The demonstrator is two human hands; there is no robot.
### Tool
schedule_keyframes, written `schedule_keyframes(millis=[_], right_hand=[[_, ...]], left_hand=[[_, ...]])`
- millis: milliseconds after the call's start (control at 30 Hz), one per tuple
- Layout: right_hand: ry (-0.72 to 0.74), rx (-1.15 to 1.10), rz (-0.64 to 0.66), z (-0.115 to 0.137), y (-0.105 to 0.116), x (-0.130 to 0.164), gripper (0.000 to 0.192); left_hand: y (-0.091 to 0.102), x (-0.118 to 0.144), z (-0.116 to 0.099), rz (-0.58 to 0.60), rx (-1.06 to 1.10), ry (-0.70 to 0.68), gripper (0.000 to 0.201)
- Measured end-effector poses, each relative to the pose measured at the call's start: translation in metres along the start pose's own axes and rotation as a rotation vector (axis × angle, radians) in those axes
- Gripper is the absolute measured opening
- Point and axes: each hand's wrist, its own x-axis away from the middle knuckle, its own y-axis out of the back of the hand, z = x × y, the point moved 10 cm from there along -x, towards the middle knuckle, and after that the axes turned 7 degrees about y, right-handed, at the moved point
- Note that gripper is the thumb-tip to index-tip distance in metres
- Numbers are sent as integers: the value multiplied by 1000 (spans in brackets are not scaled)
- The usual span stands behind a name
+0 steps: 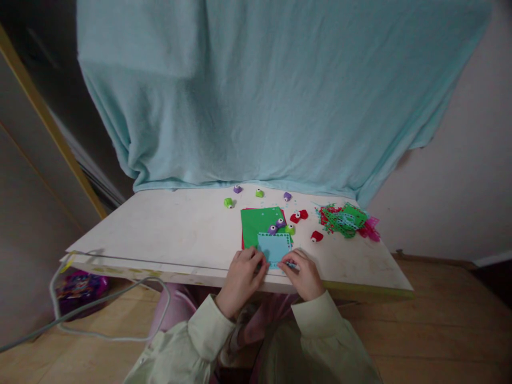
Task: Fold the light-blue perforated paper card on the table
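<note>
A light blue sheet of paper lies near the table's front edge, with rows of small punched holes along its borders. My left hand has its thumb and fingertips closed on the lower left corner of this sheet. At the lower right corner, my right hand pinches the paper's edge; a narrow bit of blue paper shows by its fingers. Under the blue sheet rests a green sheet, with red paper peeking out along its edges. Purple craft punches and a lime green punch sit just beyond the blue sheet.
Other small punches, including a red one and a green one, stand about the white table. A heap of perforated paper scraps lies on the right. Behind hangs a light blue cloth. A cable loops at lower left.
</note>
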Motion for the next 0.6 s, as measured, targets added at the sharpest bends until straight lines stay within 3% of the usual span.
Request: schedule_keyframes(millis=[400,600], right_hand=[[-11,-5,-12,-2,-2,3,7],[-13,-4,-7,-5,-4,4,6]], left_hand=[[-1,-1,-9,58,-77,-49,12],[4,8,-30,68,-163,-200,31]])
